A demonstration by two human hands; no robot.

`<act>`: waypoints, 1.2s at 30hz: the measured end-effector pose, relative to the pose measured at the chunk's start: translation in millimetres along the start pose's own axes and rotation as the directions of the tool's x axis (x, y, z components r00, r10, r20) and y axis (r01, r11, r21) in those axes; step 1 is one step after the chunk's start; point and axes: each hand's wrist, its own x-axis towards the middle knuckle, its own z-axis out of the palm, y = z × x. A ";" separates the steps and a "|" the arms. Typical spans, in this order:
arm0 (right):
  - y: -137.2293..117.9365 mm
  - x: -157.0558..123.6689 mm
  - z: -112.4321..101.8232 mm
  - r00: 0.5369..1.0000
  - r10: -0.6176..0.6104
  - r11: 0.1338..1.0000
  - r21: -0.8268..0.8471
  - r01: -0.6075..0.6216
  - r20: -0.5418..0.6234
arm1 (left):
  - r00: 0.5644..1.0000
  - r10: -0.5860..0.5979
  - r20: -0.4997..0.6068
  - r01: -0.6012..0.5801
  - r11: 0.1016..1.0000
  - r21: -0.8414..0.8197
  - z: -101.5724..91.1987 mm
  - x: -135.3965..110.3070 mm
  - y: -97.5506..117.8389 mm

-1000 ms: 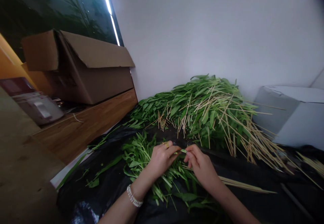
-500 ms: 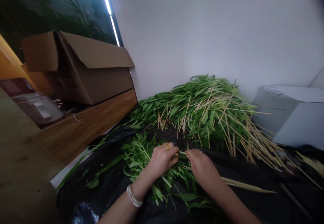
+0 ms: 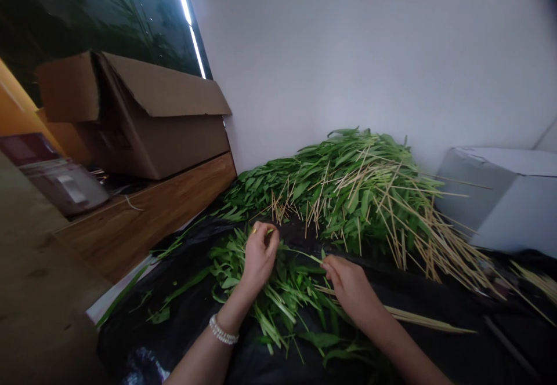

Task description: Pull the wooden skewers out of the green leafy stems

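My right hand (image 3: pixel 350 283) pinches a thin green stem (image 3: pixel 310 255) of a leafy vegetable that looks like water spinach. The stem points left from my fingertips. My left hand (image 3: pixel 260 254), with a ring and a beaded bracelet, is raised a little higher, its fingers closed at the tips around a small bit of green. Whether that bit joins the stem I cannot tell. Under both hands lies a loose heap of leafy stems (image 3: pixel 278 301). Several thin bamboo sticks (image 3: pixel 418 319) lie beneath my right forearm, partly hidden.
Against the white wall rests a large pile of greens (image 3: pixel 278 173) with many bamboo sticks (image 3: pixel 439 240) through it. Black plastic sheeting (image 3: pixel 187 330) lies below. An open cardboard box (image 3: pixel 183 144) stands on a wooden ledge at left; a white box (image 3: pixel 500 199) stands at right.
My left hand has moved left and up, away from my right hand, uncovering more of the thin stem. My right hand has turned slightly and stays in nearly the same place.
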 end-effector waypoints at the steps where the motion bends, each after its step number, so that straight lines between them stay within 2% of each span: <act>1: -0.3 -0.2 0.7 1.000 -0.007 1.000 -0.001 0.007 0.001 | 0.999 0.032 -0.004 -0.032 0.999 0.021 -0.4 -0.2 1.6; 5: -3.2 -2.1 2.6 0.999 -0.039 0.998 -0.045 0.039 -0.009 | 0.990 0.137 -0.029 -0.133 0.984 0.119 -3.2 1.4 9.2; 7: -5.2 -2.9 2.2 0.997 -0.069 0.995 -0.078 0.067 -0.025 | 0.984 0.181 0.006 -0.180 0.972 0.149 -4.7 3.7 15.0; 10: -8.8 -3.5 0.1 0.989 -0.134 0.985 -0.117 0.127 -0.056 | 0.941 0.285 0.184 -0.305 0.948 0.092 -2.4 3.6 29.6; 13: -12.1 -3.9 -2.7 0.973 -0.207 0.970 -0.155 0.189 -0.106 | 0.855 0.334 0.398 -0.366 0.931 0.005 6.9 -2.9 46.1; 16: -13.8 -3.6 -5.3 0.959 -0.244 0.963 -0.151 0.222 -0.146 | 0.801 0.278 0.530 -0.292 0.955 -0.059 16.5 -9.6 54.9; 18: -13.2 -2.8 -6.8 0.960 -0.222 0.972 -0.114 0.205 -0.173 | 0.811 0.229 0.539 -0.184 0.973 -0.137 19.1 -10.4 55.0; 22: -7.1 -0.1 -8.8 0.969 -0.130 0.991 -0.054 0.122 -0.210 | 0.863 0.113 0.493 0.016 0.968 -0.250 16.2 -4.0 49.9; 24: -2.9 1.1 -8.9 0.976 -0.103 0.993 -0.082 0.089 -0.192 | 0.858 0.095 0.504 0.047 0.964 -0.262 13.4 0.3 49.6; 26: 1.4 1.7 -8.7 0.982 -0.093 0.989 -0.133 0.071 -0.165 | 0.848 0.111 0.518 0.030 0.966 -0.256 10.3 4.7 53.5; 29: 8.0 2.0 -9.2 0.987 -0.078 0.982 -0.184 0.050 -0.144 | 0.846 0.179 0.502 -0.067 0.970 -0.233 2.4 11.2 69.7; 31: 12.4 2.3 -10.7 0.987 -0.047 0.981 -0.194 0.017 -0.151 | 0.832 0.267 0.487 -0.190 0.961 -0.201 -6.1 12.7 87.5; 32: 14.6 2.5 -11.7 0.987 -0.030 0.980 -0.198 -0.002 -0.156 | 0.810 0.323 0.489 -0.271 0.946 -0.175 -10.7 11.2 97.8; 34: 18.7 3.2 -13.9 0.987 0.003 0.980 -0.198 -0.036 -0.163 | 0.735 0.438 0.518 -0.449 0.887 -0.112 -18.5 1.7 118.9; 36: 22.5 4.1 -15.8 0.987 0.024 0.979 -0.195 -0.055 -0.160 | 0.629 0.520 0.578 -0.595 0.800 -0.071 -21.0 -17.4 136.7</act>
